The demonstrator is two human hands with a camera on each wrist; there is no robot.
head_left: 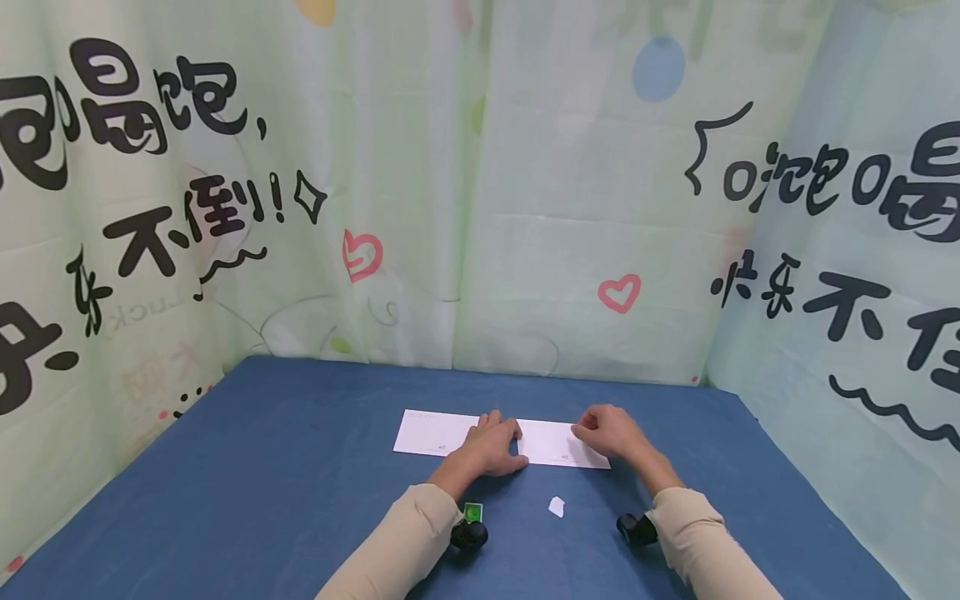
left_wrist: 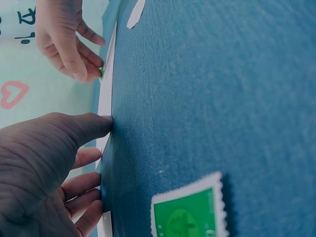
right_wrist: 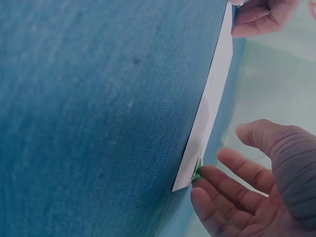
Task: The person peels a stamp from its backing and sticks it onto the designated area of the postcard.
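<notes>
Two white envelopes lie in a row on the blue cloth, a left envelope (head_left: 427,433) and a right envelope (head_left: 553,452). My left hand (head_left: 489,447) rests where they meet, its thumb on the near edge of the right envelope and its fingers spread. At the right envelope's far right corner, my right hand (head_left: 611,432) touches a small green stamp (right_wrist: 197,170) with extended fingertips, the thumb held apart. That stamp is hidden behind the hand in the head view. Another green stamp (left_wrist: 186,213), with a white perforated edge, lies near my left wrist.
A small white paper scrap (head_left: 556,507) lies on the blue tablecloth (head_left: 285,483) between my forearms. Black wrist devices sit under both sleeves. Pale printed curtains (head_left: 525,208) hang around the table's back and sides.
</notes>
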